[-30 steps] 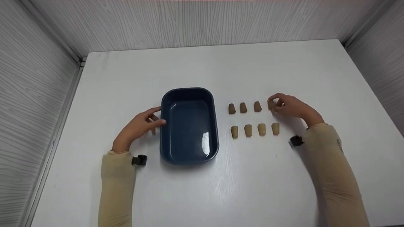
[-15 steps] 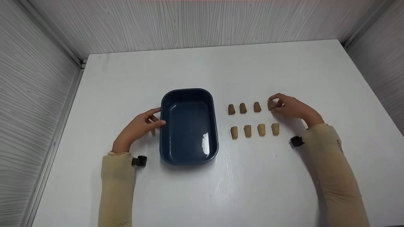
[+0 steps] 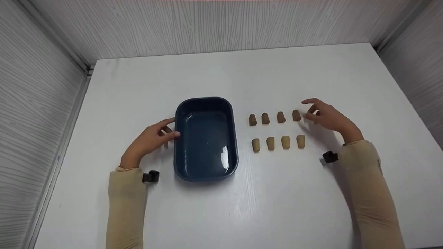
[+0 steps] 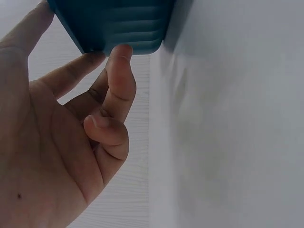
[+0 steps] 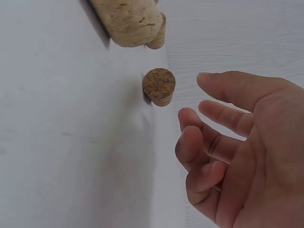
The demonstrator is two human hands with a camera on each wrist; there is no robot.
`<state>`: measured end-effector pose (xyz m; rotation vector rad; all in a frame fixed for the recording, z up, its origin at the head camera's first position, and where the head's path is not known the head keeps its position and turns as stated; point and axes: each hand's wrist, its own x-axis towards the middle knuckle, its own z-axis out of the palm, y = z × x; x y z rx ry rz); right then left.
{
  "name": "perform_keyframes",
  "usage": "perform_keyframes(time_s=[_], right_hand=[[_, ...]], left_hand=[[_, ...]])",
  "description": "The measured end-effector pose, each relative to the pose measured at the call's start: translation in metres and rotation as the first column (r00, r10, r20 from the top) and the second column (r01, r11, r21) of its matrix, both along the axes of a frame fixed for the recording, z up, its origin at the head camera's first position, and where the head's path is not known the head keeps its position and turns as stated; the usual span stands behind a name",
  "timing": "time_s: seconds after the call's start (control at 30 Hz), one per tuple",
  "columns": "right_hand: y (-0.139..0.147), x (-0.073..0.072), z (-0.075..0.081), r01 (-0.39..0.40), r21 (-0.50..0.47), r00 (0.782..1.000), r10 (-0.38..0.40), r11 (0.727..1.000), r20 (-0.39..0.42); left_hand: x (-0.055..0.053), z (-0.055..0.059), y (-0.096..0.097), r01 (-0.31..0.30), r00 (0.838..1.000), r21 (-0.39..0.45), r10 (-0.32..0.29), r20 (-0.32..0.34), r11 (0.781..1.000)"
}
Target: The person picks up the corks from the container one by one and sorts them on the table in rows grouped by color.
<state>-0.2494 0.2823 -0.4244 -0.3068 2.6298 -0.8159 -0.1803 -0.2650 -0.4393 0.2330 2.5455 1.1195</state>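
A dark blue rectangular tray [image 3: 207,145] stands on the white table. My left hand [image 3: 149,142] holds its left side, the thumb tip over the rim and the index finger at the outer edge; in the left wrist view the other fingers [image 4: 121,78] curl loosely below the tray [image 4: 126,23]. To the tray's right are two rows of cork stoppers: a darker far row and a paler near row. Beside the rightmost dark cork [image 3: 296,115] my right hand [image 3: 328,117] hovers, holding nothing. That hand [image 5: 256,147] is apart from the cork [image 5: 159,85] in the right wrist view.
The near row holds several pale corks, among them the rightmost one [image 3: 301,141]. Wood-patterned panels [image 3: 214,24] rise behind the table and at both sides. Bare white tabletop [image 3: 270,200] stretches before the corks.
My right hand has let go of the rightmost dark cork and moved back to the right. The cork stays at the end of its row. My left hand keeps its place at the tray.
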Motion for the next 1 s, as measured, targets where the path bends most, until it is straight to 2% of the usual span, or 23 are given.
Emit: perform_keyframes(time_s=[0.1,0.17,0.23,0.3,0.33,0.4,0.5,0.57,0.63,0.67,0.73,0.77,0.83,0.9,1.0], right_hand=[[0.001,0.005,0.006,0.023,-0.020,0.998,-0.025,1.000,-0.058],[0.002,0.009,0.009,0.042,-0.045,0.993,-0.047,0.998,-0.111],[0.001,0.014,0.013,0.053,-0.077,0.984,-0.065,0.996,-0.164],[-0.001,0.018,0.018,0.067,-0.109,0.972,-0.089,0.992,-0.216],[-0.002,0.020,0.021,0.072,-0.127,0.965,-0.102,0.989,-0.241],[-0.004,0.024,0.027,0.072,-0.162,0.948,-0.118,0.984,-0.294],[-0.008,0.031,0.036,0.046,-0.190,0.914,-0.118,0.981,-0.388],[-0.010,0.035,0.040,0.035,-0.193,0.895,-0.116,0.981,-0.431],[-0.011,0.039,0.043,0.036,-0.177,0.883,-0.114,0.984,-0.456],[-0.012,0.041,0.044,0.039,-0.165,0.880,-0.113,0.985,-0.462],[-0.012,0.043,0.044,0.049,-0.139,0.872,-0.110,0.989,-0.477],[-0.011,0.044,0.044,0.049,-0.123,0.865,-0.103,0.991,-0.492],[-0.010,0.043,0.042,0.049,-0.081,0.843,-0.085,0.996,-0.532],[-0.009,0.042,0.041,0.073,-0.026,0.831,-0.075,0.997,-0.551],[-0.008,0.039,0.038,0.131,0.088,0.841,-0.064,0.987,-0.537]], left_hand=[[0.002,0.005,-0.003,-0.019,0.999,-0.033,0.017,-0.047,0.999],[0.004,0.010,-0.004,-0.044,0.994,-0.057,0.038,-0.102,0.997],[0.006,0.014,-0.003,-0.071,0.984,-0.077,0.057,-0.171,0.994],[0.009,0.020,-0.001,-0.101,0.965,-0.099,0.073,-0.253,0.990],[0.010,0.022,0.000,-0.116,0.950,-0.118,0.076,-0.303,0.986],[0.013,0.028,0.002,-0.152,0.910,-0.168,0.072,-0.408,0.974],[0.016,0.033,0.005,-0.228,0.833,-0.255,0.053,-0.550,0.940],[0.018,0.034,0.006,-0.278,0.783,-0.301,0.033,-0.622,0.912],[0.018,0.034,0.006,-0.317,0.749,-0.326,0.024,-0.662,0.890],[0.018,0.034,0.006,-0.331,0.739,-0.336,0.021,-0.673,0.882],[0.018,0.033,0.005,-0.347,0.736,-0.353,0.020,-0.676,0.869],[0.018,0.032,0.005,-0.352,0.745,-0.362,0.023,-0.667,0.863],[0.018,0.031,0.003,-0.356,0.773,-0.388,0.034,-0.634,0.850],[0.019,0.031,0.001,-0.353,0.803,-0.417,0.043,-0.594,0.838],[0.019,0.030,-0.002,-0.343,0.846,-0.461,0.055,-0.531,0.819]])
